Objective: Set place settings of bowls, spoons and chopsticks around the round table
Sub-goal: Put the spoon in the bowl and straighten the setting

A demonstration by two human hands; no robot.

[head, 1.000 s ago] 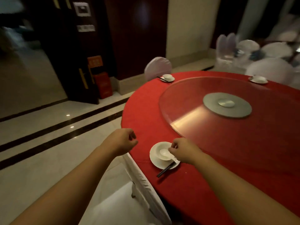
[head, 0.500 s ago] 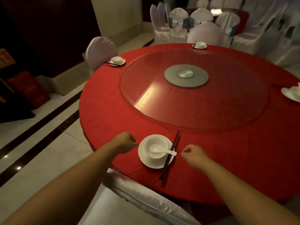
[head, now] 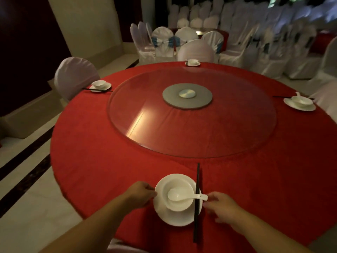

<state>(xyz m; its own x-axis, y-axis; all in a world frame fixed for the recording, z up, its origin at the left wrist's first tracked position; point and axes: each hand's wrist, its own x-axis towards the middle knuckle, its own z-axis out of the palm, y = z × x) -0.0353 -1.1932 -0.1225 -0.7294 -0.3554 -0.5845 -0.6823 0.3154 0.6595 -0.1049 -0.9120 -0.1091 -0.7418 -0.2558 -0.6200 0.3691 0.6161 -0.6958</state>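
Two bare forearms enter frame from bottom edge, no sleeves visible along their whole length. Left hand point(head: 140, 195) bare: no glove, no ring, no watch or band at wrist. Right hand point(head: 223, 207) likewise bare, wrist unadorned. Fingers point(head: 209, 195) short, rounded, nails not discernible in dim light. Forearms broad, smooth in outline, slightly motion-blurred toward lower corners. No clothing, tattoos or markings seen on either arm. Rest of person outside view.
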